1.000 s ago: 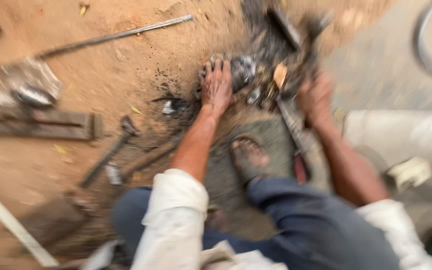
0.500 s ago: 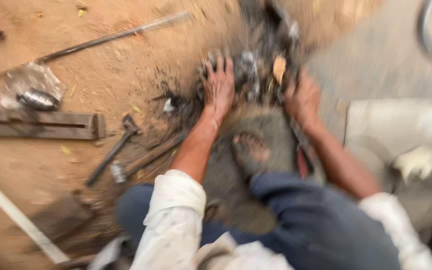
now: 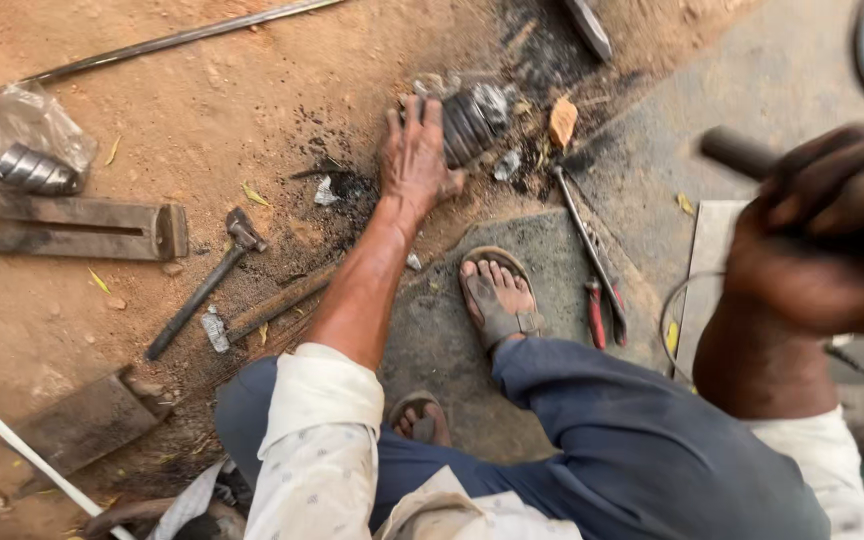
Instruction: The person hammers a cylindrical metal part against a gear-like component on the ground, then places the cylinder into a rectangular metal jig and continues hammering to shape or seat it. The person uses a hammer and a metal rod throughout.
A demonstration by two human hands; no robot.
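right hand [image 3: 832, 240] now raised, handle [image 3: 742, 152] up-left

Dull ribbed metal part [image 3: 472, 122] on rough, sooty dirt ground [image 3: 252, 110].

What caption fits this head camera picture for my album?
Seated on dirt, a person presses the left hand on a ribbed metal part and raises a dark handle in the right hand.

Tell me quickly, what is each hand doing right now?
Left hand: open, fingers spread, pressing on the ribbed metal part on the ground.
Right hand: closed on a dark handle, raised; blurred.
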